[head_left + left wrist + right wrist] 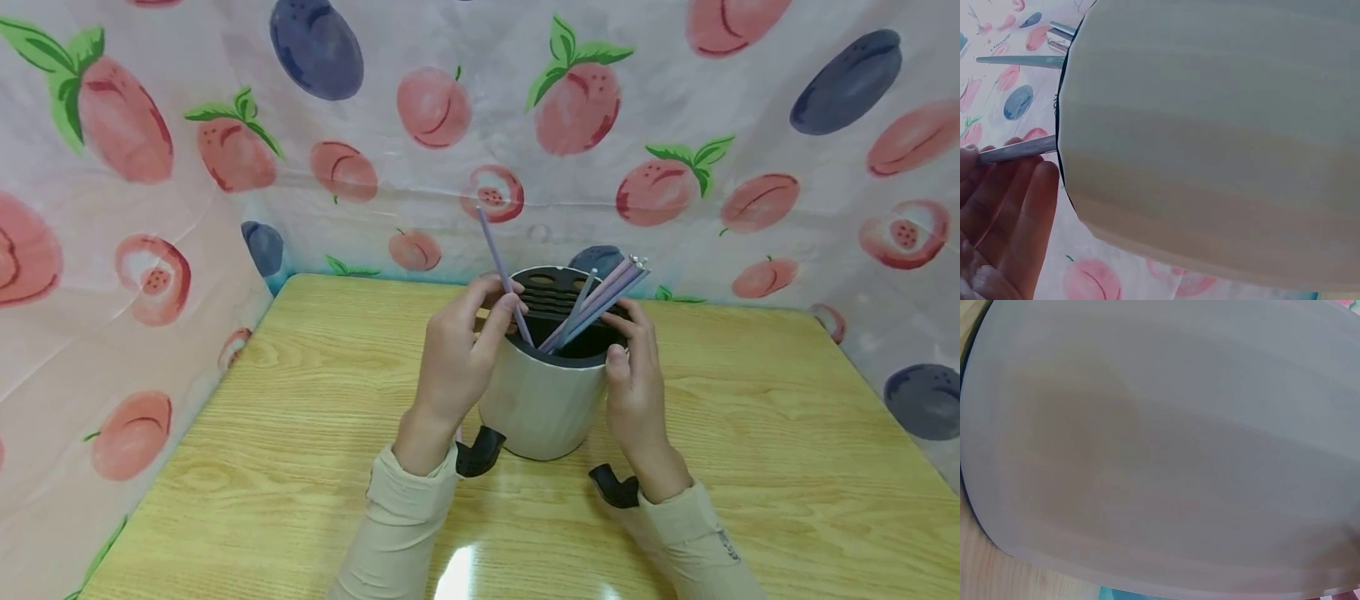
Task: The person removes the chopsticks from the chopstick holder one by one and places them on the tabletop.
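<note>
Pale purple stick (495, 250), pinched between thumb and fingers of the left hand (461, 342), fingers bent, hardly any gap; lower end dips inside the holder (543, 408) mouth, upper end leans up and left. Right hand (639, 375) grips the holder at its right rim, thumb toward the front, fingers over the edge; no stick in it. Key relation: stick's long axis slants left while the other sticks (603, 296) lean right, all in the same front compartment, ends close together low down. Left hand clearly nearer, just outside the left rim. Can't tell whether the stick's hidden tip touches the bottom. Dark rim (566, 361) is the edge to mind, plus the slotted section (551, 304) at the back of the mouth. Room above the stick looks free up to the fruit-print cloth (375, 125); table (300, 400) stretches well out on both sides. Right wrist view: mostly holder wall.
</note>
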Motion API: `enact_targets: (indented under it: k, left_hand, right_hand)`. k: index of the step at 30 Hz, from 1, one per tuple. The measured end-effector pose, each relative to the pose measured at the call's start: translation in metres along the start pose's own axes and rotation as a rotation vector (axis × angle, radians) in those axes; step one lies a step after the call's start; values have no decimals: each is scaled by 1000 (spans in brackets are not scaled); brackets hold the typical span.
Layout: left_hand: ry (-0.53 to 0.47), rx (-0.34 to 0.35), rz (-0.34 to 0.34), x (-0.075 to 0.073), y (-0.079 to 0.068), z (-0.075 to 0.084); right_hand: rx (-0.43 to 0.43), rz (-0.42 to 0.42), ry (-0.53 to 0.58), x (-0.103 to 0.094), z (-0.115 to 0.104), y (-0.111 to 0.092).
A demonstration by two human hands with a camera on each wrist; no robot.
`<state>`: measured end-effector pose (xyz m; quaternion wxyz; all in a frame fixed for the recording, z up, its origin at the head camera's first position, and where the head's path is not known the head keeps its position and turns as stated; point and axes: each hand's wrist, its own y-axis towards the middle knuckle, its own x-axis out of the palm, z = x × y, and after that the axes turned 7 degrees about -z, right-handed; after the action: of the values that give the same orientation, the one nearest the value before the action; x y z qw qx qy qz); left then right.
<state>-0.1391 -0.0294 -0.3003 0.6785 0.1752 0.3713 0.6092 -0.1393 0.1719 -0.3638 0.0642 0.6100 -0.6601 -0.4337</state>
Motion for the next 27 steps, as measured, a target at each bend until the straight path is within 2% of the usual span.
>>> enact_targets:
  k: [8,15,22,27]
  left_hand:
    - [-83,21,104,-6,-1,6]
    - [-196,32,194,-20,-1,10]
    - [-237,36,253,-30,-2,12]
    - [-267,10,311,-35,-2,13]
  right_hand:
    - [-48,12,26,2,-2,3]
    - [-24,3,8,2,-2,3]
    - [2,2,5,1,-2,-1]
    - [-2,3,19,1,-3,-2]
